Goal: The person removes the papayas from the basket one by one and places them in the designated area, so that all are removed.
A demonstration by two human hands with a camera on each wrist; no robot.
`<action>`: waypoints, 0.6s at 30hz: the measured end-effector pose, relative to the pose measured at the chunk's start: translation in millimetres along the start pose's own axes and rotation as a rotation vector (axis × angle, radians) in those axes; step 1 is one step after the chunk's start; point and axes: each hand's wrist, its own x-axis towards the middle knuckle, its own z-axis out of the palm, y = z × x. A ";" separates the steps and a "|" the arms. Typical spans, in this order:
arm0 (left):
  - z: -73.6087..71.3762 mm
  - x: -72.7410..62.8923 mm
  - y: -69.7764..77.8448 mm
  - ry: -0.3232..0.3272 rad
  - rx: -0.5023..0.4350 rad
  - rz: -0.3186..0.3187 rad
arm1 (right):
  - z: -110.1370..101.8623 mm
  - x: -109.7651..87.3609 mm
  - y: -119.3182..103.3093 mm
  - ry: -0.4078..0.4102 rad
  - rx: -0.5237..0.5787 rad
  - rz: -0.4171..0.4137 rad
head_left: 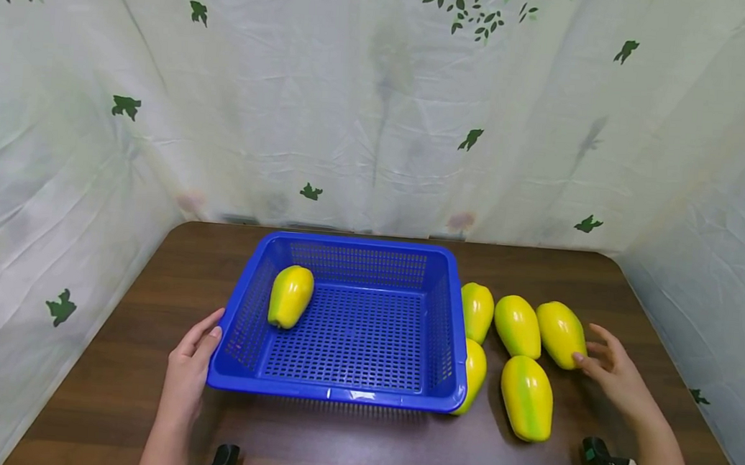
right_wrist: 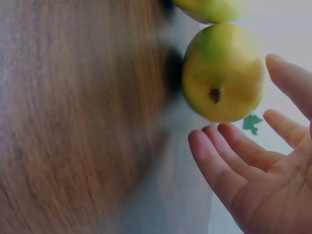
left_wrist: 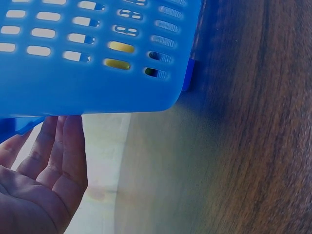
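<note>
A blue perforated basket [head_left: 335, 392] stands on the table with one yellow-green papaya [head_left: 291, 297] inside, at its left. My left hand [head_left: 190, 360] is at the basket's left rim, and the left wrist view shows its nearly straight fingers [left_wrist: 70, 151] reaching up to the basket wall. At the far right, my right hand [head_left: 616, 372] is beside the rightmost papaya [head_left: 559, 332], thumb tip right at its lower end. Seen from the right wrist, that papaya [right_wrist: 224, 73] shows its dark stem end, with spread fingers [right_wrist: 219, 170] below it and nothing gripped.
More papayas lie between the basket and my right hand: one [head_left: 515, 325] in the back row, one [head_left: 527, 398] nearer me, and two partly hidden by the basket's right rim. A wooden table [head_left: 357, 447] carries everything. Pale curtains [head_left: 355, 116] with leaf prints enclose it.
</note>
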 end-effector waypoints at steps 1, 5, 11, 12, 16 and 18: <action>-0.2 -0.1 -0.1 -0.002 -0.004 0.001 | -0.6 -0.6 -1.1 0.010 -0.005 -0.005; -0.5 -0.1 -0.6 -0.008 -0.013 0.008 | -2.9 -2.0 -7.1 0.058 -0.009 -0.036; -0.8 0.5 -1.4 -0.008 -0.013 0.014 | -6.4 -1.6 -20.9 0.117 -0.006 -0.057; -0.7 0.5 -1.5 -0.008 -0.012 0.012 | -6.6 -1.4 -23.5 0.129 -0.013 -0.060; -0.6 0.6 -1.3 -0.004 -0.006 0.003 | -4.9 0.6 -34.4 0.177 -0.025 -0.100; -0.6 0.8 -1.3 -0.003 -0.004 0.001 | -2.8 1.4 -40.4 0.200 -0.025 -0.131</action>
